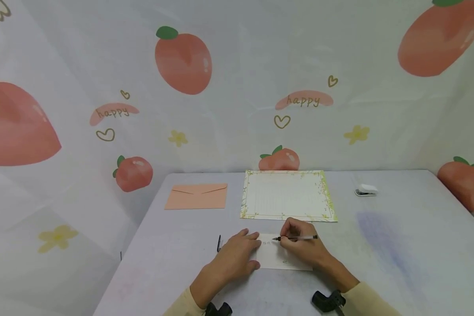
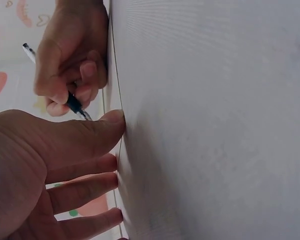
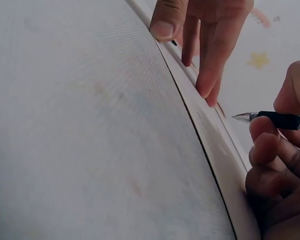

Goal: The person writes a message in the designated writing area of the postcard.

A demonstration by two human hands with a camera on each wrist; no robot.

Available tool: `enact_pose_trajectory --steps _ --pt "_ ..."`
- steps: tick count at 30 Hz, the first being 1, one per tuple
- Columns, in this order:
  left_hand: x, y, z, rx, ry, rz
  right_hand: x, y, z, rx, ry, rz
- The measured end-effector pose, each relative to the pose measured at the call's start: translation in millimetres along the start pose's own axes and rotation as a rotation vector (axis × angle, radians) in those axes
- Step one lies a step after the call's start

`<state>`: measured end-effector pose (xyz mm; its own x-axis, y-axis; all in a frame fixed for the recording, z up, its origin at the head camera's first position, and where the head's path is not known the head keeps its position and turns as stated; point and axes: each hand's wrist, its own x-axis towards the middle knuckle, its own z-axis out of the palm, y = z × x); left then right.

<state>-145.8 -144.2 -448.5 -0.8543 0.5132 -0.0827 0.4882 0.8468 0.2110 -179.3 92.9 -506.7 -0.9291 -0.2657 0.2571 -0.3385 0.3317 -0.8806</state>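
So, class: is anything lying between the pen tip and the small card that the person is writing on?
Nothing visible does. The right hand holds the pen with its tip just over the small card, and the gap under the tip is clear. The left hand presses on the card's left edge, beside the tip.

Left hand [image 1: 237, 254] flat, fingers straight and spread, right hand [image 1: 302, 243] fingers curled, pinching

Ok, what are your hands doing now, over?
Left hand flat, holding down the small card. Right hand grips the pen, tip over the card. Nothing in the way.
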Motion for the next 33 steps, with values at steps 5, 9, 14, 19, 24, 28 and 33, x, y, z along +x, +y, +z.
enact_pose_trajectory --steps 5,9,14,19,24,28,33 --pt "-0.5 0.0 -1.8 0.016 -0.004 0.006 -0.2 1.6 1.4 -0.022 -0.007 -0.061" --pt "-1.3 0.2 -2.5 0.017 -0.003 0.008 -0.7 1.1 3.0 -0.031 -0.024 -0.090" --pt "-1.5 0.0 -2.2 0.016 -0.005 0.006 -0.9 0.3 3.8 -0.048 -0.036 -0.099" --pt "-1.6 -0.3 -0.8 0.011 -0.007 0.005 -1.0 -0.2 4.0 -0.058 -0.032 -0.097" --pt "-1.6 -0.2 -0.6 0.005 -0.007 0.004 -0.9 -0.1 4.2 -0.075 -0.020 -0.089" --pt "-1.2 0.3 -1.1 0.004 -0.007 0.002 -1.2 0.3 4.0 -0.070 -0.022 -0.102" --pt "-0.9 0.3 -1.1 0.005 -0.010 0.000 -0.5 1.0 3.9 -0.057 -0.007 -0.102"
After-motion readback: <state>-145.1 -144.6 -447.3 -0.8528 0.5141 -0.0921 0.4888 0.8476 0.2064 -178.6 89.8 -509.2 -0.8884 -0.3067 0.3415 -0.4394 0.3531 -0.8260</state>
